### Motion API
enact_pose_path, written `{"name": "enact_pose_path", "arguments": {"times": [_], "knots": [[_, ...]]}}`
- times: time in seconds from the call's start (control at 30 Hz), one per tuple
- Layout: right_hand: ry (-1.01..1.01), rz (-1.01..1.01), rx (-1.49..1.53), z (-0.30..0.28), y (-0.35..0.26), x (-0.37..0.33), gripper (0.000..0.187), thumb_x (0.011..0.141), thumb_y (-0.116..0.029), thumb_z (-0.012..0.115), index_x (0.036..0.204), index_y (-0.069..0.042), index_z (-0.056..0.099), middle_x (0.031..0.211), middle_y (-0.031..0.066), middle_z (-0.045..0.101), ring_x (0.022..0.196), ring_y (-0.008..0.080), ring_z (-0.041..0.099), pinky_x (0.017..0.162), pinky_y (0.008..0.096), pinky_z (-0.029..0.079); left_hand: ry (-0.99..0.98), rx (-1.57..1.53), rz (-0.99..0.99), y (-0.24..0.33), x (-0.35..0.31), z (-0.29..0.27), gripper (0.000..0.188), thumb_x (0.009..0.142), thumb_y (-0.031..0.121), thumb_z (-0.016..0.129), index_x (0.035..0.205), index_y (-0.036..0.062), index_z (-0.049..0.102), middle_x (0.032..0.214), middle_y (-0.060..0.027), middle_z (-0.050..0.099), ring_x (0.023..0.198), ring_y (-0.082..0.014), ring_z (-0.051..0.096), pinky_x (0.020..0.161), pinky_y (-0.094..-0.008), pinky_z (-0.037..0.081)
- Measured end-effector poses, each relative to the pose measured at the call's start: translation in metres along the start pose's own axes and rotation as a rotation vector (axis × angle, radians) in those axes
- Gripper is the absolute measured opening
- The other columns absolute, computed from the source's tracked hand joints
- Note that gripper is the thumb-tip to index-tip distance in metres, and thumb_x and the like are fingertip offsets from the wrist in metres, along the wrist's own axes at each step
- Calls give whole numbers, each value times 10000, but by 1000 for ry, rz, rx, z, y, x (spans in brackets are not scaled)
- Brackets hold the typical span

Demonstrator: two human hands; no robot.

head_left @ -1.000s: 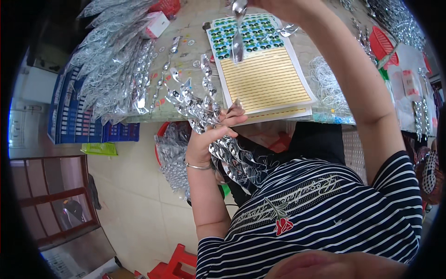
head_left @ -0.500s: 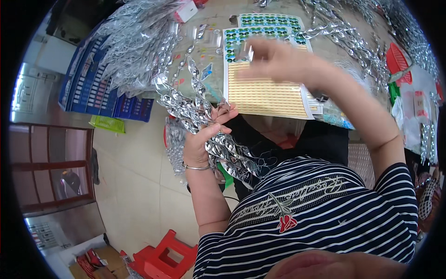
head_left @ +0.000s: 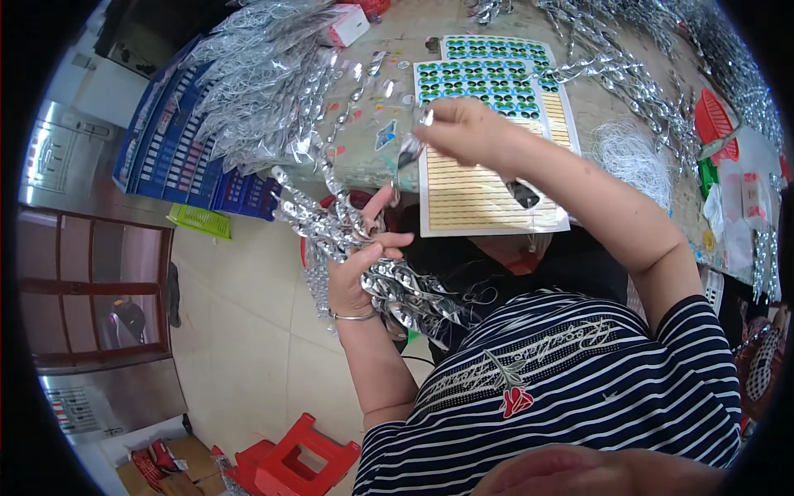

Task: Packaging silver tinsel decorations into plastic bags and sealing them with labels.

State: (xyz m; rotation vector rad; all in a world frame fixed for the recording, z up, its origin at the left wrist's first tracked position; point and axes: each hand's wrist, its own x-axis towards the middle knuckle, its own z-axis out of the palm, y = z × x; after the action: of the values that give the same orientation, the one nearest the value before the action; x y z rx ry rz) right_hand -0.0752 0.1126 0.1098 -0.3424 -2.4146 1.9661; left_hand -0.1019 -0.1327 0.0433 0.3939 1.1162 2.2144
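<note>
Silver twisted strips [head_left: 401,291] are partly hidden by the left hand [head_left: 351,274].

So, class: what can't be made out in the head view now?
Head view:
Left hand: palm hidden by silver strips it holds.
Right hand: whatever its fingertips touch is blurred.
Lower sheet: mostly covered by upper sheet.
Tinsel pile: cut off, upper-right rim.

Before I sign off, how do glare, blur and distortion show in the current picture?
Head view: bright glints on the twisted silvery strips in the left hand; head view: slight smearing on the shiny silver strip below the right hand; head view: black corners, fisheye-bowed edges toward the rim.
</note>
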Motion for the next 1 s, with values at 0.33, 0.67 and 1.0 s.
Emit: {"name": "enact_pose_path", "arguments": {"times": [0.33, 0.67, 1.0], "knots": [[120, -151, 142, -74, -7, 105, 319, 903, -272, 612, 655, -97, 514, 559, -30, 405, 463, 58, 330, 412, 229, 278, 294, -56, 105, 2, -39, -53, 398, 715, 34, 639, 1079, 0, 485, 861, -186, 633, 704, -269, 657, 658, -331, 553], [-104, -52, 326, -153, 33, 226, 208, 848, -205, 605, 681, -118, 516, 575, -13, 447, 456, 89, 380, 403, 255, 308, 464, -143, 57, -13, -62, -94, 388, 762, 9, 599, 1127, 1, 469, 911, -126, 596, 787, -220, 628, 679, -309, 539], [367, -59, -369, -75, -21, 186, 498, 866, -445, 613, 854, 53, 598, 608, 65, 524, 458, 127, 448, 419, 303, 371, 321, -251, 258, 3, -68, -106, 210, 926, 56, 483, 1128, 14, 447, 953, -148, 618, 792, -211, 650, 685, -288, 555]]}}
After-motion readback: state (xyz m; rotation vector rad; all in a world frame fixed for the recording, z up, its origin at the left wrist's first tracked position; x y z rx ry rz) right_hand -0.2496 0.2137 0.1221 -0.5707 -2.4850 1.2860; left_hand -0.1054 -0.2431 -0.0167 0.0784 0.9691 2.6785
